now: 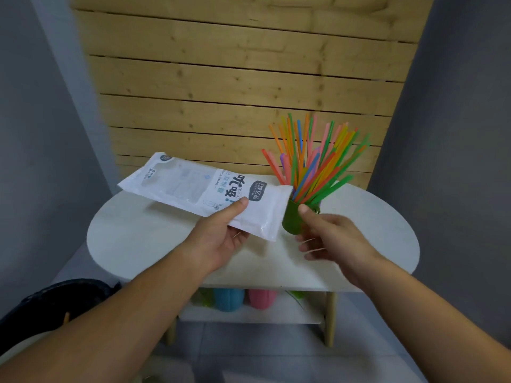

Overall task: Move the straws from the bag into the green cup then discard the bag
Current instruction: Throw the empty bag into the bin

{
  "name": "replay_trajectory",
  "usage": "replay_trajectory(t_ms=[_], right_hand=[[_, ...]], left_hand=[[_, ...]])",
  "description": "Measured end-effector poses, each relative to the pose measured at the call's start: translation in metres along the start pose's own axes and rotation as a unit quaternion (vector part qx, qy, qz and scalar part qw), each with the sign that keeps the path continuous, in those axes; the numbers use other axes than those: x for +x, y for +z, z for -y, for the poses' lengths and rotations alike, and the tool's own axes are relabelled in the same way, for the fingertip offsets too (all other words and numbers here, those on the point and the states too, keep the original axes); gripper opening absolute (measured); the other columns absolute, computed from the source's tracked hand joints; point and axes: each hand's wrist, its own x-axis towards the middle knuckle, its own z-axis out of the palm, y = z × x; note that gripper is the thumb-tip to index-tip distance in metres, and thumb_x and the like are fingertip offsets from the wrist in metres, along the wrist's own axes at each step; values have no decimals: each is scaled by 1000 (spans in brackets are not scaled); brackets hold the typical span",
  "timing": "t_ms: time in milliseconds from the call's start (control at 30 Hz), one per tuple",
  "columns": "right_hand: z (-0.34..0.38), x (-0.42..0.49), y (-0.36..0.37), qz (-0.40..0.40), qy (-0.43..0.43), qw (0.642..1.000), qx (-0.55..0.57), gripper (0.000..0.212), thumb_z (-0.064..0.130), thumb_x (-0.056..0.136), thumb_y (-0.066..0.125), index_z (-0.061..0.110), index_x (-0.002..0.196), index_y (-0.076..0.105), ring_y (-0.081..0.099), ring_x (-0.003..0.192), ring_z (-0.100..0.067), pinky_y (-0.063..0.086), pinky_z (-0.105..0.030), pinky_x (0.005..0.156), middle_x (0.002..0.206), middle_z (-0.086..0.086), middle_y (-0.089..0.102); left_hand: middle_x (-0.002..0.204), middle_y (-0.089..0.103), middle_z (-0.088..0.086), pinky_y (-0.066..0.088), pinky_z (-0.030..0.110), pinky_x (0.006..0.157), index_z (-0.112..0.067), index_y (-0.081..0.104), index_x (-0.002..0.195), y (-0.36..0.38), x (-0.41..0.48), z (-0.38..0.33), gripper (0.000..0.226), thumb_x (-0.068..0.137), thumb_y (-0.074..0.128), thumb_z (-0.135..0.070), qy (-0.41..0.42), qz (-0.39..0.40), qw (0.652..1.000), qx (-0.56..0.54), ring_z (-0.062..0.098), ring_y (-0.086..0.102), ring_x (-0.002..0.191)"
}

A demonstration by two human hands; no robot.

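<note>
white table (132,239); bag (193,186) in left grip (221,239); open right grip (334,239) against green cup (290,221)

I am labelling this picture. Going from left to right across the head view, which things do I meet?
Bin → bag → cup → right hand. The left hand overlaps the bag, so I leave it out.

Bare left hand (218,241), bare right hand (336,240), bare forearms, short fingernails
</note>
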Motion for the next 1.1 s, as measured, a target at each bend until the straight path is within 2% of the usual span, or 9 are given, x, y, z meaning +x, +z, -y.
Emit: replay_trajectory(t_ms=[67, 200, 333, 433, 667, 767, 867, 967, 1100], right_hand=[[3, -3, 15, 91, 59, 989, 102, 54, 57, 89, 62, 6, 106, 70, 76, 78, -26, 61, -37, 66, 92, -15, 78], [6, -4, 49, 153, 28, 968, 198, 34, 32, 103, 50, 7, 119, 66, 76, 89, -29, 61, -36, 68, 105, -14, 77], [9, -11, 93, 168, 39, 965, 197, 27, 21, 101, 53, 0, 114, 64, 74, 65, -27, 59, -31, 55, 87, -16, 77], [12, -25, 137, 164, 49, 968, 182, 20, 19, 99, 54, 5, 107, 66, 76, 67, -29, 59, -31, 55, 85, -15, 78], [-5, -72, 234, 194, 28, 972, 130, 21, 7, 96, 56, 2, 85, 72, 71, 51, -29, 53, -28, 44, 66, -14, 75], [-23, -83, 260, 209, 38, 972, 98, 18, 7, 96, 55, 1, 91, 71, 70, 48, -25, 53, -27, 43, 62, -8, 74], [-39, -84, 279, 205, 69, 973, 74, 16, 13, 97, 58, 2, 102, 69, 72, 51, -27, 54, -29, 44, 83, -17, 76], [-53, -79, 298, 205, 88, 974, 51, 19, 15, 98, 59, -1, 106, 65, 71, 49, -27, 54, -30, 42, 88, -22, 73], [-61, -65, 316, 205, 105, 973, 15, 23, 19, 98, 61, -2, 108, 65, 69, 49, -30, 54, -31, 43, 86, -25, 70]], left_hand=[[110, 81, 3, 63, 32, 74, -22, 71, 118, -2, -6, -2, 41, 78, 81, -16, -26, 22, 999, 42, 18, 78, 92], [114, 80, 5, 63, 35, 81, -22, 74, 111, -18, -23, -18, 44, 68, 84, -19, -57, 33, 994, 90, 21, 78, 96], [105, 82, 5, 64, 29, 65, -17, 72, 114, -52, -47, -40, 26, 89, 73, -17, -30, -69, 996, 42, 18, 79, 84], [102, 82, 7, 65, 33, 62, -14, 71, 116, -87, -71, -51, 21, 95, 67, -16, 2, -147, 989, -11, 21, 80, 83], [71, 80, 3, 57, 26, 43, -13, 65, 106, -184, -151, -62, 10, 104, 56, -17, 48, -349, 930, -99, 16, 76, 58], [89, 78, 9, 58, 36, 58, -10, 64, 114, -215, -170, -54, 17, 103, 56, -19, -6, -401, 913, -72, 23, 75, 75], [105, 69, 18, 55, 43, 69, -6, 60, 118, -239, -183, -45, 27, 99, 63, -24, -63, -422, 904, -34, 30, 70, 90], [109, 64, 17, 55, 42, 72, -9, 58, 116, -258, -188, -39, 31, 94, 69, -29, -76, -451, 889, 15, 29, 67, 90], [84, 56, 8, 52, 32, 64, -8, 63, 125, -258, -186, -44, 36, 95, 66, -27, -57, -464, 883, 42, 20, 57, 64]])
